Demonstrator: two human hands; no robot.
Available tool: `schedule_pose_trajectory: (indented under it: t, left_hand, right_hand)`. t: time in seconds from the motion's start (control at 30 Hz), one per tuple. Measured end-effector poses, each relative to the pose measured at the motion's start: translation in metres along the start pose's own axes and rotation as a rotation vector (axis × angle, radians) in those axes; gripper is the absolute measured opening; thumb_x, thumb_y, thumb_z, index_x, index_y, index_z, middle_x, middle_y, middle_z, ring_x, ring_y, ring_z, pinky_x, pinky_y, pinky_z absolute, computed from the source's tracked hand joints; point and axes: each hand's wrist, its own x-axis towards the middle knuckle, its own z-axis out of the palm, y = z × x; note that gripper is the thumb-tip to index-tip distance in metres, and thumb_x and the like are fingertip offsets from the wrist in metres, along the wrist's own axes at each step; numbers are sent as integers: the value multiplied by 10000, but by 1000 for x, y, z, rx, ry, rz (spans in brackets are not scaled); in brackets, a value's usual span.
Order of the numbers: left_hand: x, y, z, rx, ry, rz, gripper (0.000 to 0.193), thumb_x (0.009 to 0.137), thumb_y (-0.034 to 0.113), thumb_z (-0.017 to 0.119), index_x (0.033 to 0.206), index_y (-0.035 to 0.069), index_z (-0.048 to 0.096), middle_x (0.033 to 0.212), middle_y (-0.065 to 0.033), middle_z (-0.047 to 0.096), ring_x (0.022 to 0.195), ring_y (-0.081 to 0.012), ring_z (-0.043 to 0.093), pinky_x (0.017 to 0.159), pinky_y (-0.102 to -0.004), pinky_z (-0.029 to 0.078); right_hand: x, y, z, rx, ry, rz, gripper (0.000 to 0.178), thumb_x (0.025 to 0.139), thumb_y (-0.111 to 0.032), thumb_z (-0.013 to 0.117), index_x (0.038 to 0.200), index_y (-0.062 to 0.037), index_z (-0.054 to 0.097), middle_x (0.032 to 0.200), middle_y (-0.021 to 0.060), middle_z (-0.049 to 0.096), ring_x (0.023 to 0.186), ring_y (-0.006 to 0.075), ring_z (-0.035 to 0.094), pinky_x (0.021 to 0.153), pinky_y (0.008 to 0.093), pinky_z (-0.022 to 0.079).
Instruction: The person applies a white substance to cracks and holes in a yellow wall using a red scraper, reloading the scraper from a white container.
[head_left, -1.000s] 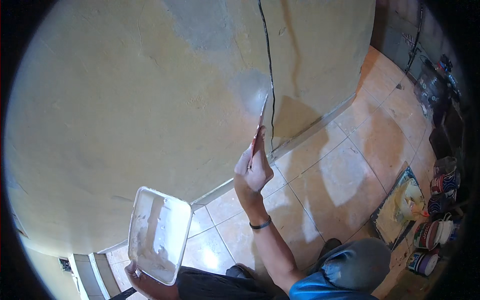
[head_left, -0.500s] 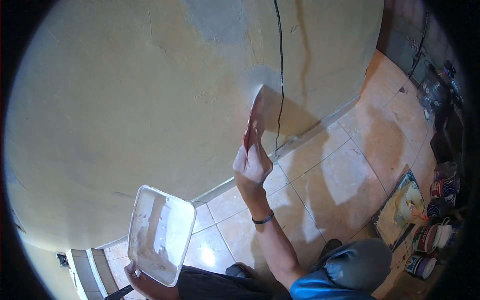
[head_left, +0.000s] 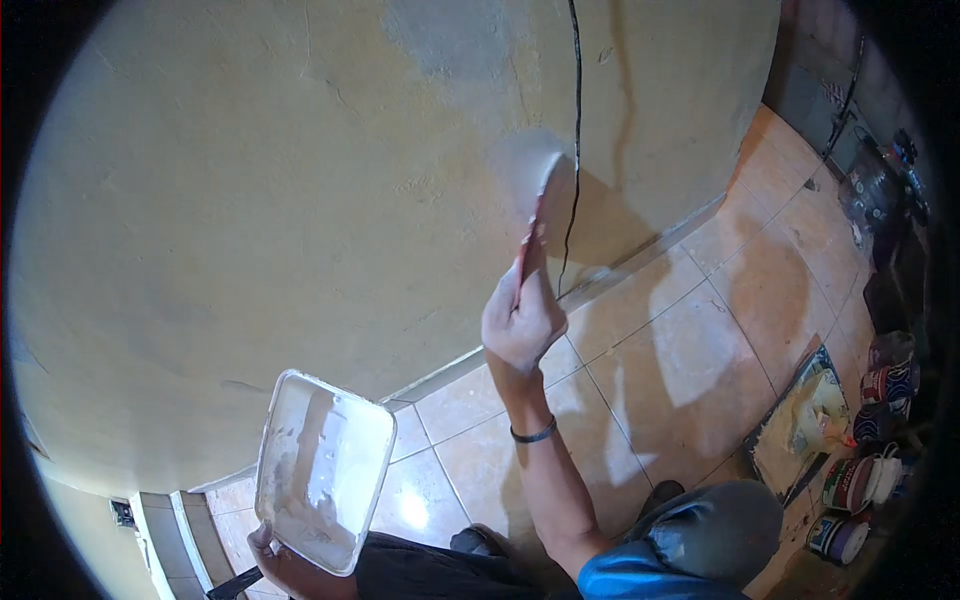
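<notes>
My right hand (head_left: 524,318) is closed on a red putty scraper (head_left: 536,222), its far edge white with putty. The blade's tip meets the beige wall (head_left: 300,200) at a damp-looking pale patch (head_left: 525,165), just left of a black cable (head_left: 577,100). A rectangular white tub (head_left: 378,445), tilted towards me, is in my left hand (head_left: 270,550), with the thumb over its near left rim and the other fingers hidden behind. White putty is smeared along the tub's inside.
Tiled floor (head_left: 660,350) meets the wall at a low skirting. On the right lie a putty-covered board (head_left: 785,450) and several paint tubs, including a red and white one (head_left: 850,485). My bent knee (head_left: 725,530) is at lower right. A grey patch (head_left: 445,35) marks the upper wall.
My right hand and the scraper have shifted slightly right and the blade stands more edge-on. The pale patch looks wider. The tub and my left hand hardly differ.
</notes>
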Motion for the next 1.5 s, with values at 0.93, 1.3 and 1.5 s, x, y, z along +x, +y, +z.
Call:
schedule_pose_trajectory:
  t: [0.93, 1.3, 1.5]
  left_hand:
    - [0, -6, 0, 259, 53, -33, 558, 983, 287, 551, 1419, -36, 419, 1410, -233, 561, 1234, -299, 605, 1065, -462, 487]
    - [6, 29, 7, -452, 16, -485, 728, 925, 366, 566, 1524, -6, 389, 1342, -171, 605, 1190, -275, 592, 1102, -506, 400]
    - [3, 28, 16, -450, 80, -480, 759, 920, 370, 571, 1542, -4, 350, 1400, -144, 564, 1245, -252, 556, 1120, -508, 385]
  right_hand:
    - [18, 21, -6, -6, 131, -16, 337, 1036, -43, 520, 1341, 69, 607, 1287, 244, 674, 1056, 334, 734, 797, 355, 585]
    - [12, -11, -17, 239, -10, -146, 299, 1005, -31, 573, 1270, 75, 661, 1237, 239, 698, 1001, 319, 750, 785, 341, 590]
    - [21, 20, -11, 116, 100, -90, 298, 1035, -37, 548, 1291, 76, 651, 1247, 193, 713, 1029, 235, 745, 841, 329, 580]
